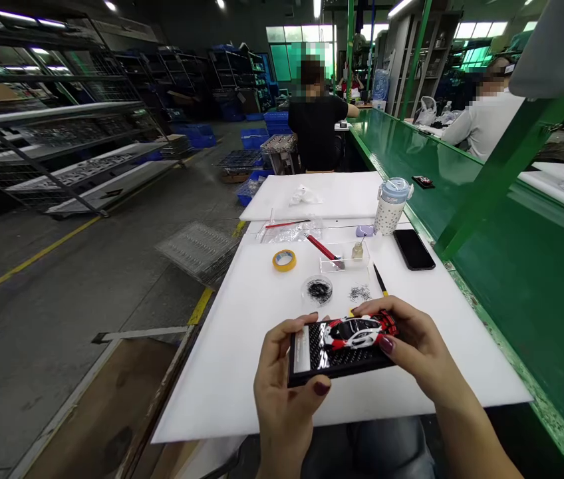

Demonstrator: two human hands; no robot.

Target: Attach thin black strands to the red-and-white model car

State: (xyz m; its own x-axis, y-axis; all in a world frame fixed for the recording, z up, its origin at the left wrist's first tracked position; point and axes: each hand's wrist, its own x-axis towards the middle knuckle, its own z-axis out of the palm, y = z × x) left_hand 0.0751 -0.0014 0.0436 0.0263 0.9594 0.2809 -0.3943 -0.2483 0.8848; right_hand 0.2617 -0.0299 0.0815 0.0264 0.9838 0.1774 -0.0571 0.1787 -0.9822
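Note:
A small red, white and black model car (359,332) sits on a black display base (334,360) with a carbon-weave top and a silver nameplate at its left end. My left hand (282,386) grips the base's left end, thumb on the front edge. My right hand (414,349) holds the right end, its fingers curled over the car's rear. Both hold it just above the white board (242,372).
Behind the base lie a small dish of black bits (318,291), a loose pile of them (360,293), yellow tape roll (284,260), clear tray with a red tool (344,258), black phone (414,249), and a spotted cup (392,207). Green conveyor (511,266) runs on the right. Two people sit beyond.

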